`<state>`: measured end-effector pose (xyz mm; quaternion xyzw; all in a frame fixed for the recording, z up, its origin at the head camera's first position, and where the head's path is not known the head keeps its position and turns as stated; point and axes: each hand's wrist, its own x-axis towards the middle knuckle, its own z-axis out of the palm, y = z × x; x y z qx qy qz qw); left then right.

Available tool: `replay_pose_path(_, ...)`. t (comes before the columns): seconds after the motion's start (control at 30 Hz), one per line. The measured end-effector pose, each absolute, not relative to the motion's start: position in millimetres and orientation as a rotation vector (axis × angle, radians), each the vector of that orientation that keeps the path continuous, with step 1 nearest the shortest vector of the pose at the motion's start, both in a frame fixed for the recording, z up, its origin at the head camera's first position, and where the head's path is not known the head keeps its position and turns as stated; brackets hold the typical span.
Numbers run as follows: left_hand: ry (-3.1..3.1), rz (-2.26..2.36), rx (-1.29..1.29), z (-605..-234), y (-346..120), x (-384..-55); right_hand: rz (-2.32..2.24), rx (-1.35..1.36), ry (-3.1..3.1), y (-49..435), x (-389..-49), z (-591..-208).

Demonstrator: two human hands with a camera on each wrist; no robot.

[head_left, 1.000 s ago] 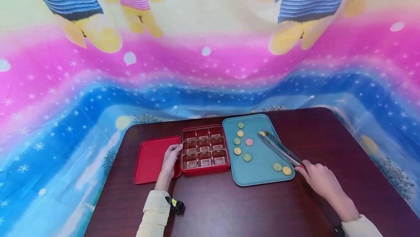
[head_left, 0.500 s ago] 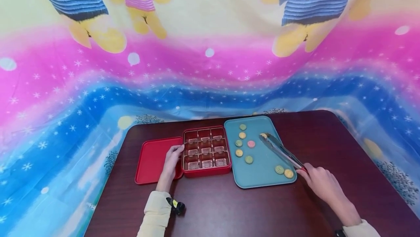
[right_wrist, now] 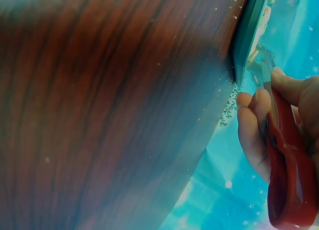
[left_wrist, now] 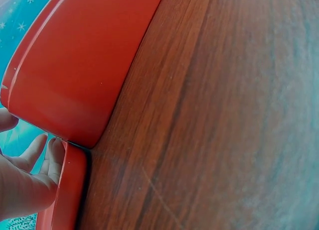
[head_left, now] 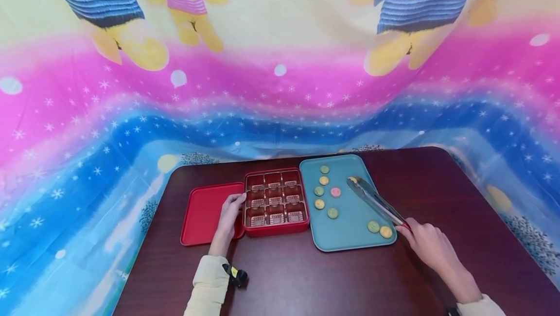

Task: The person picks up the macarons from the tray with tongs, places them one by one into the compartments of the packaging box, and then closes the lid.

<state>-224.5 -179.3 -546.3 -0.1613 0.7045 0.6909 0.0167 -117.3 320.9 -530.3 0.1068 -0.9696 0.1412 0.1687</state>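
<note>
My right hand (head_left: 433,245) grips red-handled metal tongs (head_left: 381,204), which reach over the blue-green tray (head_left: 345,236). At the tongs' tips is a small yellow round cookie, partly hidden; whether it is lifted I cannot tell. In the right wrist view, fingers and thumb wrap the tongs' red handle (right_wrist: 294,180). My left hand (head_left: 228,215) touches the left side of the red box (head_left: 276,230), its fingers fairly straight, above the red lid (head_left: 203,211). Inside the box lies a brown insert (head_left: 274,191) with several compartments and no cookies in them.
Several green and yellow cookies, such as a green one (head_left: 332,213), and one pink cookie (head_left: 335,192) lie on the tray. Lid, box and tray stand side by side on the dark wooden table (head_left: 280,277). A printed cloth (head_left: 280,97) hangs behind.
The head view has shifted slightly. Both hands hold nearly the same place, with the tongs' tips staying at the yellow cookie.
</note>
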Motion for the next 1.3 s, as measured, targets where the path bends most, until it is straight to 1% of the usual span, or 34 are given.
replay_pose_path(0.43, 2.169, 2.156, -0.505, -545.6, -180.6, -222.6, 0.399, 0.313, -2.759, 322.0, -119.8, -531.6)
replay_pose_path(0.57, 2.153, 2.162, -0.482, -533.5, -179.7, -217.6, 0.398, 0.311, -2.773, 322.0, -121.3, -531.3)
replay_pose_path(0.7, 2.166, 2.163, -0.490, -535.4, -179.4, -217.8, 0.416, 0.302, -2.791, 321.5, -120.9, -532.0)
replay_pose_path(0.8, 2.183, 2.160, -0.512, -547.0, -180.5, -221.8, 0.426, 0.297, -2.790, 321.6, -119.7, -534.5)
replay_pose_path(1.3, 2.187, 2.169, -0.506, -547.4, -179.3, -225.7, 0.435, 0.283, -2.744, 320.5, -119.6, -535.1)
